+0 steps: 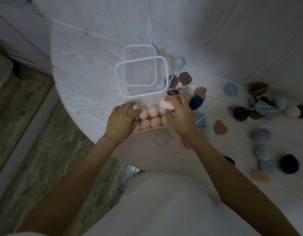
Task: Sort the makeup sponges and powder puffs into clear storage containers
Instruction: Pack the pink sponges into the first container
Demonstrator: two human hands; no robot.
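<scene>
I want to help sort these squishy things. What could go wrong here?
1. The pink sponges sit close to the table edge; a nudge from the left hand might roll some onto the floor.
2. The right hand pinches one sponge lightly, so it might slip.
3. The empty container looks light; a bump may push it into the puffs.

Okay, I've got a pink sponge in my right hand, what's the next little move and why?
Probably set the pink sponge that your right hand pinches down among the peach sponges just below it. They sit in tidy rows, your left hand rests at their edge, and the clear container beyond looks empty.
</scene>
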